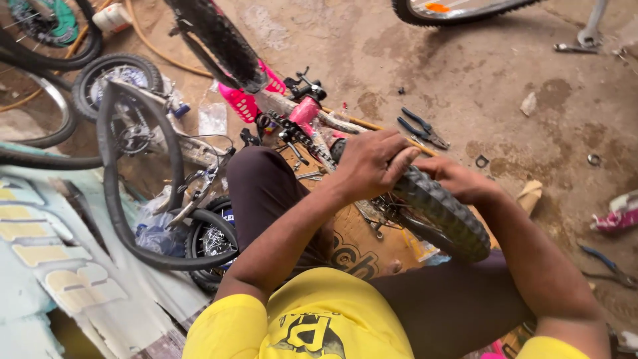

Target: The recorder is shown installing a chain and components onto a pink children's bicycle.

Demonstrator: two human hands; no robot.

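Both hands gripped the knobby black tyre [442, 209] of the pink bike [302, 113] lying over the person's lap, the left hand [372, 163] on top and the right hand [458, 179] behind, so pushing slowly with both thumbs together seemed best

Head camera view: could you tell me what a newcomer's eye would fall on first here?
First, the two hands at centre: the left hand and right hand both press on a knobby black tyre over the person's lap. Just beyond lies a bright pink bicycle frame on the dirty concrete floor. At left, a loose black inner tube loops past small wheels.
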